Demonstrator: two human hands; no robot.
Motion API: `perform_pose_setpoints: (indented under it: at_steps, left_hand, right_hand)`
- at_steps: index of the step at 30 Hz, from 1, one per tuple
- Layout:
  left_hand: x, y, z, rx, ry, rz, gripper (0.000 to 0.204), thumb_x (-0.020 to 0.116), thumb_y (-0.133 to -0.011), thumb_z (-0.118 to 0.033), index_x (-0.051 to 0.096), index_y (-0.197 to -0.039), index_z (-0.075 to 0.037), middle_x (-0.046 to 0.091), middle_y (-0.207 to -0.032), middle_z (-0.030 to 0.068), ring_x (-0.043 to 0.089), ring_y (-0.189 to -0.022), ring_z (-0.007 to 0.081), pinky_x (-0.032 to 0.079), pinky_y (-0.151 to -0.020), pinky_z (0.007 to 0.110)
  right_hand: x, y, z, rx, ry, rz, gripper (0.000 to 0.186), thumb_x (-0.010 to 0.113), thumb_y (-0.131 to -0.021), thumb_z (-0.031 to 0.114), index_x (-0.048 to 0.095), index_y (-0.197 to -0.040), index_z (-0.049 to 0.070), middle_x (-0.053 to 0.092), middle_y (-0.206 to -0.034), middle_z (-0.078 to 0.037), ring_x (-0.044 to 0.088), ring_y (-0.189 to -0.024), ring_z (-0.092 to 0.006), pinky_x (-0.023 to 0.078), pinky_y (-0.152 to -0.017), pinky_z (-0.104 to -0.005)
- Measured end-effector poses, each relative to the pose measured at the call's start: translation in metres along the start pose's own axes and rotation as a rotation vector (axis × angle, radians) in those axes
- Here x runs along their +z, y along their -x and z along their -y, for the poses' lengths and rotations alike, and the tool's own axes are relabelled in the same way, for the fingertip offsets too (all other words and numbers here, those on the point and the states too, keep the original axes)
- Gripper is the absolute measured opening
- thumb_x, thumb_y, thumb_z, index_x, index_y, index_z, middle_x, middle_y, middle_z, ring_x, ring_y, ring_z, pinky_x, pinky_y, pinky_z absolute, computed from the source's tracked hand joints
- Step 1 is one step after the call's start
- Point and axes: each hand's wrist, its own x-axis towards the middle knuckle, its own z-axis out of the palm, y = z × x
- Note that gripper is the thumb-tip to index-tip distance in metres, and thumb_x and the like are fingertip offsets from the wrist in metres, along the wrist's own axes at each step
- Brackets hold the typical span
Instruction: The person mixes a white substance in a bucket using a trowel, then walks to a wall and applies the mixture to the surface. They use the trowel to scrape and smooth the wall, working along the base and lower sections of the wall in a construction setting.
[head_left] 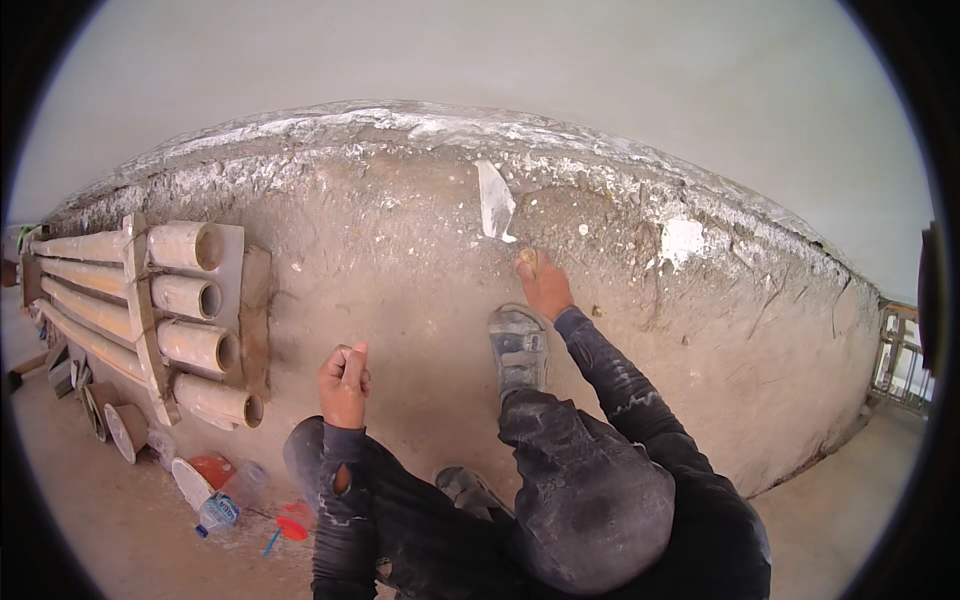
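Your right hand (pixel 545 292) pinches a small tan lump (pixel 528 260) just below a white scrap (pixel 494 200) on the dusty floor (pixel 400 270); your left hand (pixel 343 388) forms a loose fist, its contents hidden. Farther left, four thick tubes (pixel 190 343) lie in a wooden frame (pixel 150 330).

Pale, bold lettering runs across a blue wrap-around label (pixel 221 509) on a clear plastic bottle with a blue cap (pixel 247 484), on the dusty tan floor (pixel 130 500) in the lower left of the head view. The printing is a short line of large characters, set aslant, with the label close to the cap end, which points toward the lower left. Any finer print on the label is too small and blurred to make out. The labelled bottle appears between a round red-and-white container (pixel 212 467) and a bright red plastic object (pixel 293 520).
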Motion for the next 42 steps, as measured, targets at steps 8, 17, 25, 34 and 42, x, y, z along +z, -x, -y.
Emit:
perform_pose_setpoints:
  at_steps: [8, 17, 25, 34, 42]
  left_hand:
    - [-0.006, 0.017, -0.014, 0.028, 0.041, -0.003, 0.031, 0.055, -0.088, -0.02, 0.043, -0.062, -0.009, 0.04, -0.056, -0.0015, 0.037, -0.047, 0.0069, 0.029, -0.043, 0.022]
    - [0.005, 0.006, -0.012, 0.015, 0.07, -0.023, 0.029, 0.058, -0.087, -0.022, 0.044, -0.064, -0.01, 0.039, -0.055, -0.0015, 0.037, -0.047, 0.0073, 0.029, -0.042, 0.022]
    - [-0.01, 0.015, -0.006, 0.031, 0.082, -0.068, 0.033, 0.057, -0.088, -0.022, 0.041, -0.062, -0.01, 0.039, -0.055, -0.0009, 0.037, -0.046, 0.0069, 0.029, -0.042, 0.021]
    - [-0.038, 0.025, -0.001, 0.045, 0.114, -0.181, 0.032, 0.058, -0.088, -0.024, 0.043, -0.062, -0.01, 0.037, -0.052, -0.0012, 0.037, -0.043, 0.0085, 0.028, -0.041, 0.022]
    - [-0.029, 0.011, 0.005, 0.037, 0.064, -0.129, 0.032, 0.057, -0.088, -0.024, 0.044, -0.063, -0.01, 0.038, -0.052, -0.0012, 0.037, -0.043, 0.0081, 0.028, -0.04, 0.022]
  right_hand:
    - [-0.111, 0.037, -0.085, 0.213, -0.245, -0.258, 0.038, 0.05, -0.088, 0.037, 0.047, -0.091, -0.001, 0.052, -0.059, -0.012, 0.053, -0.037, -0.0197, 0.042, -0.035, -0.0329]
    - [0.016, 0.041, 0.026, -0.302, 0.215, 0.089, 0.044, 0.049, -0.086, 0.04, 0.044, -0.109, 0.003, 0.061, -0.078, -0.026, 0.059, -0.076, -0.0446, 0.046, -0.071, -0.0516]
    - [-0.144, 0.04, -0.182, 0.199, 0.475, -0.301, 0.047, 0.046, -0.088, 0.045, 0.042, -0.106, 0.002, 0.059, -0.077, -0.031, 0.057, -0.075, -0.048, 0.044, -0.067, -0.0537]
    - [-0.106, 0.066, -0.083, 0.016, 0.169, -0.348, 0.04, 0.051, -0.087, 0.039, 0.045, -0.099, 0.001, 0.058, -0.074, -0.029, 0.057, -0.071, -0.0462, 0.044, -0.063, -0.0534]
    - [-0.038, -0.023, -0.007, -0.102, 0.305, -0.069, 0.052, 0.047, -0.086, 0.046, 0.046, -0.109, 0.0, 0.06, -0.084, -0.028, 0.058, -0.083, -0.045, 0.045, -0.074, -0.0519]
